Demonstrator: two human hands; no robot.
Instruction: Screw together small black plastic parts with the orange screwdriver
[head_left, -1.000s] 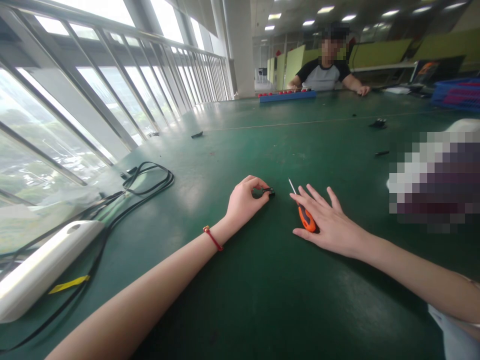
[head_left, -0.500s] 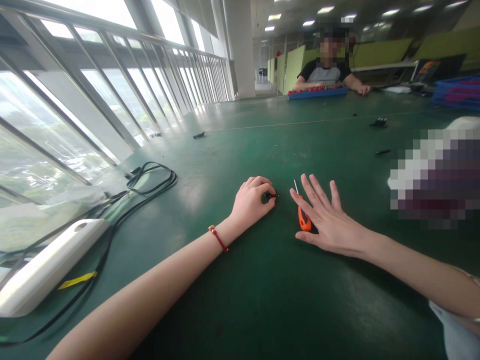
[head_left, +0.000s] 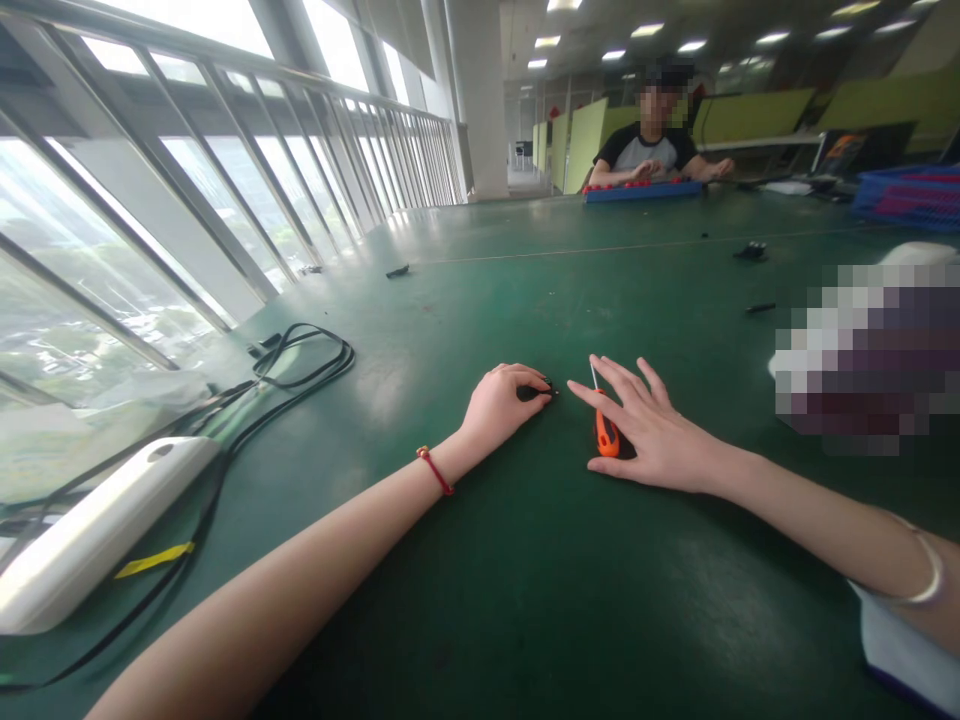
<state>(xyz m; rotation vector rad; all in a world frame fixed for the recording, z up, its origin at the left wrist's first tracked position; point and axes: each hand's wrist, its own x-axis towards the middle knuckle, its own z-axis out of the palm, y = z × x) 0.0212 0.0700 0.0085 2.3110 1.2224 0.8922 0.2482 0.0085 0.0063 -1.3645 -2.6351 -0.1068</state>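
My left hand [head_left: 506,400] rests on the green table [head_left: 480,580], thumb and fingers pinched on a small black part [head_left: 534,392] whose kind I cannot make out. To its right lies a screwdriver [head_left: 606,436] with an orange and black handle, its thin metal shaft pointing away from me. Over and beside it hovers my right hand [head_left: 652,420], fingers spread and thumb stretched out. The index finger crosses the upper end of the handle, and the thumb is below it. Whether the right hand touches the screwdriver is hard to tell.
Black cables [head_left: 300,370] and a white elongated device [head_left: 105,530] lie at the left. Small black pieces [head_left: 751,251] are scattered farther back. Across the table sits a person [head_left: 649,150] behind a blue tray [head_left: 641,192] with red items. A blue basket [head_left: 907,197] stands far right.
My right hand has shifted slightly left, its fingers less widely spread, lower around the screwdriver. The left fingers have flattened a little over the black part. The person opposite has moved their hands.
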